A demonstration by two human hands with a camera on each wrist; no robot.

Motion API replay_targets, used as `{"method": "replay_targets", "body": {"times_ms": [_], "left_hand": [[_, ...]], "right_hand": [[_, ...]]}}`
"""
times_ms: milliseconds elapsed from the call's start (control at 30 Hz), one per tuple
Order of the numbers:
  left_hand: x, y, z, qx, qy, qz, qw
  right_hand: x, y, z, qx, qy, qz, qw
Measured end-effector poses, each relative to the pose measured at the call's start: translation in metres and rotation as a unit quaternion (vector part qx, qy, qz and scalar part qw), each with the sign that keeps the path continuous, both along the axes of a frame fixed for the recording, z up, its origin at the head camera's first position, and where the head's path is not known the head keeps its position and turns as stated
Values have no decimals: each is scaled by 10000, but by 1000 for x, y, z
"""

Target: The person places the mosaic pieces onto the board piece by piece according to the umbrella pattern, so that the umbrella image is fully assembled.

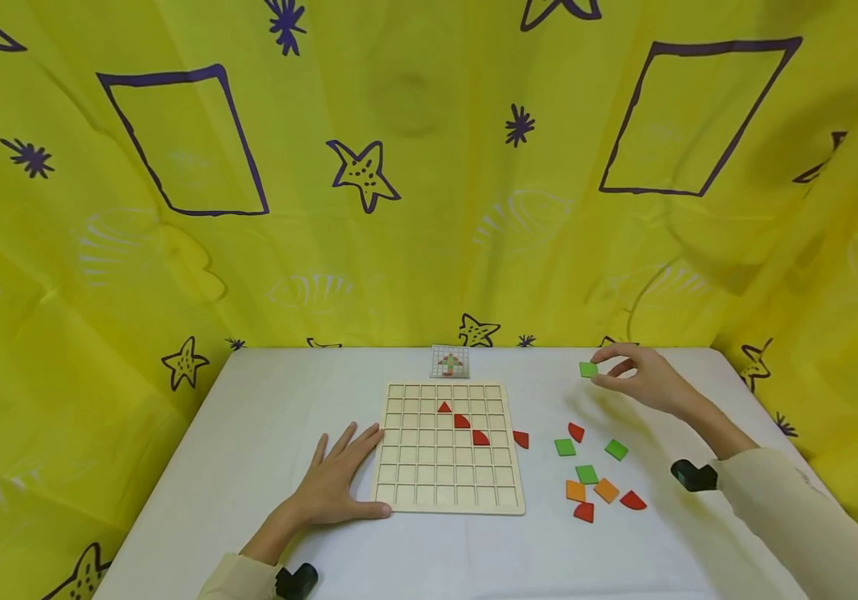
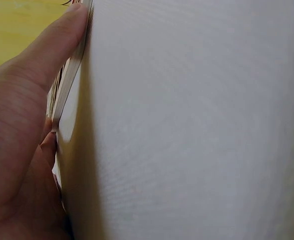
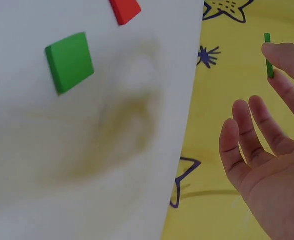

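Above the table's far right, my right hand (image 1: 642, 379) pinches a small green square tile (image 1: 588, 369) between thumb and forefinger; the right wrist view shows this tile (image 3: 269, 55) edge-on, the other fingers apart from it. My left hand (image 1: 331, 492) lies spread at the left side of a pale wooden grid board (image 1: 406, 454), its thumb and fingertips touching the edge. On the board, a red triangle (image 1: 444, 407) and two red rounded pieces, one (image 1: 462, 422) above the other (image 1: 480, 437), form a diagonal. Another red rounded piece (image 1: 522, 439) touches or lies beside the board's right edge.
Right of the board lie loose green squares (image 1: 586, 474), orange squares (image 1: 606, 490) and red rounded pieces (image 1: 633, 500). A small pattern card (image 1: 449, 362) with a red and green figure sits behind the board. A yellow curtain (image 1: 413, 250) stands behind the white table.
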State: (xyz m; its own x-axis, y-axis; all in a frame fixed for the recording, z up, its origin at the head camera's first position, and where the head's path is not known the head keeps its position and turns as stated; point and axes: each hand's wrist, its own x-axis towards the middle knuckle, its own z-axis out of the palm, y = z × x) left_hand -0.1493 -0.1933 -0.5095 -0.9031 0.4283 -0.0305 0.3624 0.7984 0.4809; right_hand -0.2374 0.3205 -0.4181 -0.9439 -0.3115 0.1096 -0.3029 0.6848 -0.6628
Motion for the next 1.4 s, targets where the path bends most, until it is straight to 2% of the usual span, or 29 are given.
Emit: {"method": "replay_targets", "body": {"times_ms": [500, 867, 1400], "left_hand": [[0, -1, -2, -8, 36, -15, 10000], [-1, 0, -1, -8, 11, 14, 10000], [0, 0, 1, 51, -32, 26, 10000]], "right_hand": [[-12, -50, -2, -243, 80, 268, 9993], [-19, -84, -4, -429, -19, 415, 9982], [-17, -128, -12, -621, -74, 567, 9964]]}}
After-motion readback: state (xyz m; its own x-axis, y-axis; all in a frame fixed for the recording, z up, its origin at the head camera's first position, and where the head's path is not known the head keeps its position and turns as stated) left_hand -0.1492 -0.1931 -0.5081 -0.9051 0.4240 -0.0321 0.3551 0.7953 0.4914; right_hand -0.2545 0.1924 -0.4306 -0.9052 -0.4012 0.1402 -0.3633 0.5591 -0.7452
